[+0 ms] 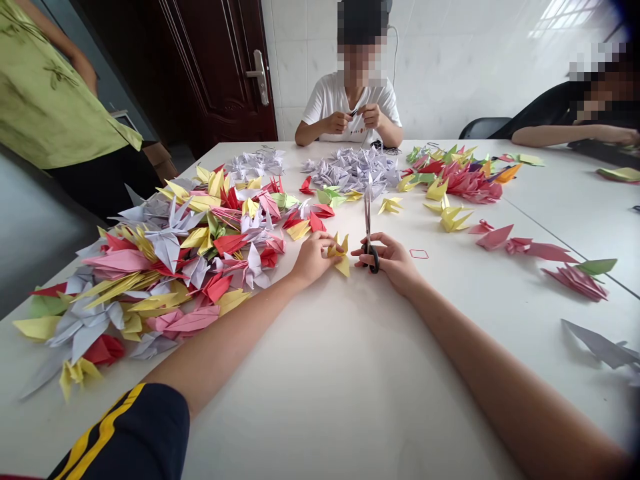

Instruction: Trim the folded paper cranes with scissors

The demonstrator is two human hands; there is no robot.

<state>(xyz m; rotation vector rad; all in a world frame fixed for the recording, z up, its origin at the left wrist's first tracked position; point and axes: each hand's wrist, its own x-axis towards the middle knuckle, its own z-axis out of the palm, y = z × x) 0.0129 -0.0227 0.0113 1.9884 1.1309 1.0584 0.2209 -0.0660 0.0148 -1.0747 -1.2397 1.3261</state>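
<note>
On the white table [320, 407], my left hand [314, 260] pinches a small yellow paper crane [340, 256] at its near side. My right hand [391, 262] is a short gap to the right, with its fingers through the loops of black-handled scissors [369, 233]. The steel blades point away from me and stand nearly upright, and they look closed. Beside my left hand lies a big heap of origami cranes [173, 257] in red, yellow, pink and lilac.
Lilac cranes [353, 172] and mixed red-yellow cranes [463, 179] lie at the far side, with pink cranes [575, 280] to the right. A small red rubber band [419, 254] lies near my right hand. Seated people [350, 113] work across the table, and a standing person [65, 100] is at left.
</note>
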